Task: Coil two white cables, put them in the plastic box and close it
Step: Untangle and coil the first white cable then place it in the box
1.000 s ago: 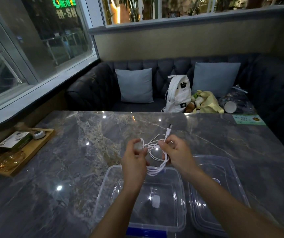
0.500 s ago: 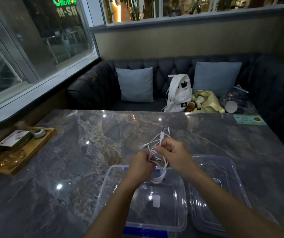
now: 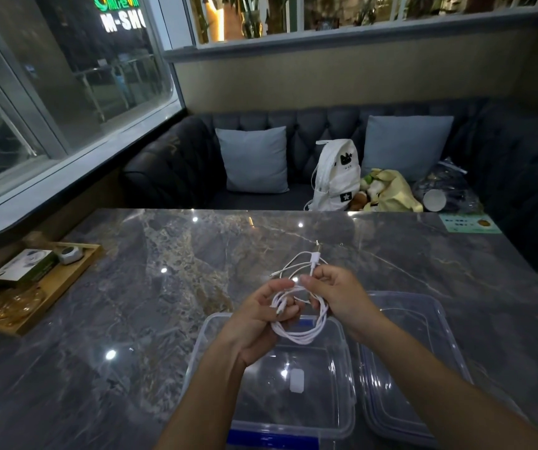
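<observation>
A white cable hangs in loose loops between both hands, above the far edge of an open clear plastic box. My left hand grips the left side of the coil, fingers curled around the strands. My right hand pinches the cable near its top, where a plug end sticks up. A small white object shows at the bottom of the box. The clear lid with a blue rim lies flat to the right of the box. I cannot tell whether the coil is one cable or two.
The dark marble table carries a wooden tray with small items at its left edge. A green card lies at the far right corner. Behind the table is a sofa with cushions, a white backpack and bags.
The hands have shifted slightly lower and to the left over the box. The loops have gathered into a rounder coil hanging beneath the hands, and the left hand has rolled its palm upward.
</observation>
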A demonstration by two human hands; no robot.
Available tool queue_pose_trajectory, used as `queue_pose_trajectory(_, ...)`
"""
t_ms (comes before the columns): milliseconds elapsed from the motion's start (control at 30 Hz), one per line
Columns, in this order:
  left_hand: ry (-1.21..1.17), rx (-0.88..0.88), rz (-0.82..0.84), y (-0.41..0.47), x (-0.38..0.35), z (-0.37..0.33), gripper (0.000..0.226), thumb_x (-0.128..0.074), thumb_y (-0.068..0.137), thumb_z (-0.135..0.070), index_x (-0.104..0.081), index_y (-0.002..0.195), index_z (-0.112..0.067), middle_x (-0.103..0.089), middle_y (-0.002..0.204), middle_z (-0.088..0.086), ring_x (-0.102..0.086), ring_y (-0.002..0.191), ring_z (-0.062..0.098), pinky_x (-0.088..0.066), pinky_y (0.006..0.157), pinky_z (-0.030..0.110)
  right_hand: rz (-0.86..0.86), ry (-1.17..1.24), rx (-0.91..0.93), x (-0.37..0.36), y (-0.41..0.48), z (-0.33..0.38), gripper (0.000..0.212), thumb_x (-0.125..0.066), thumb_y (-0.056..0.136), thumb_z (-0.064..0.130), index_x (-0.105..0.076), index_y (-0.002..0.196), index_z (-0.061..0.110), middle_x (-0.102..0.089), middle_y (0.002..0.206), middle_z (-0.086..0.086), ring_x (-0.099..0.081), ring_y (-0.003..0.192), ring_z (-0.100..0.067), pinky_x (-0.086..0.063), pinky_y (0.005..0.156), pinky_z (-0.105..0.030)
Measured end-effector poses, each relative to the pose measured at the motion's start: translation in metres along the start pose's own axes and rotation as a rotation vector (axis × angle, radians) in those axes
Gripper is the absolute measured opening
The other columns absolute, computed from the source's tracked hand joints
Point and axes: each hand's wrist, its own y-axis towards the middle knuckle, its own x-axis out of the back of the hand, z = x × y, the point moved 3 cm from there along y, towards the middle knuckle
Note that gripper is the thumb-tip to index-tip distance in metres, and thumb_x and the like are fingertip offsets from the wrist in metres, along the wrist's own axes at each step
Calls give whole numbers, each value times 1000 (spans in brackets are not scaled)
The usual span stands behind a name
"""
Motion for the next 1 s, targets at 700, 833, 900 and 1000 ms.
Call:
queue_pose_trajectory(700,748,-208,-416,0,-4,-16,18,-68,78,-1,-54,66,-5,-56,45,10,-47,34,11,-44,44,24,69,-437,192,-7,0,-11,28,-73,74,20,-50,58,25,-43,47,7,-37,41,-4,-32,41,-15)
queue_pose_trajectory(833,877,-176,-366,1,-7,-12,14,-68,76,-1,-57,70,-7,-61,74,16,-59,60,23,-52,50,29,88,-653,194,-7,-2,-15,32,-72,73,16,-46,57,26,-44,52,12,-41,47,1,-33,47,-12)
queue_pose_trajectory(900,924,-188,-369,1,-8,-12,15,-67,75,0,-56,68,-7,-63,75,18,-62,65,26,-53,51,29,91,-674,156,-6,-1,-17,29,-71,73,17,-46,60,23,-47,55,12,-41,50,0,-33,46,-12)
queue_pose_trajectory(1000,939,-210,-317,-3,-12,-9,8,-64,78,0,-55,78,2,-63,74,17,-62,67,23,-54,55,31,70,-630,106,-3,-2,-20,34,-74,69,17,-43,57,25,-49,55,12,-44,50,2,-35,46,-9)
